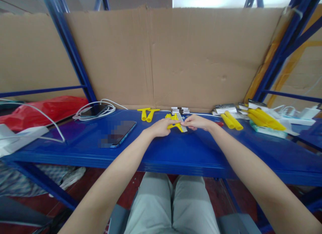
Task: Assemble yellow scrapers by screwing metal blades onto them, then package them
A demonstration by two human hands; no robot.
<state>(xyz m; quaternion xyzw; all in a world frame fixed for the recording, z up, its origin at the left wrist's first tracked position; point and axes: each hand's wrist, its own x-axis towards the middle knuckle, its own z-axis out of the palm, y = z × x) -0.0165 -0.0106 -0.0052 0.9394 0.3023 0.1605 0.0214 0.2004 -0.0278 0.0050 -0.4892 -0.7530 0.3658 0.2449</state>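
My left hand (162, 127) is closed on a yellow plastic piece (179, 126) near the middle of the blue table. Beside it my right hand (195, 122) has its fingers pressed together at a thin grey-white strip (183, 128), which lies against the yellow piece. The fingertips of both hands nearly meet there. Just behind the hands is a stack of black-and-white items (180, 110). Two yellow T-shaped pieces (150, 115) lie to the left of that stack.
On the blue table (173, 157), a phone (121, 134) and coiled white cable (110, 109) lie left. Yellow tubes (231, 120), a red item (219, 123) and packets (225, 109) are right. Cardboard (181, 59) stands behind.
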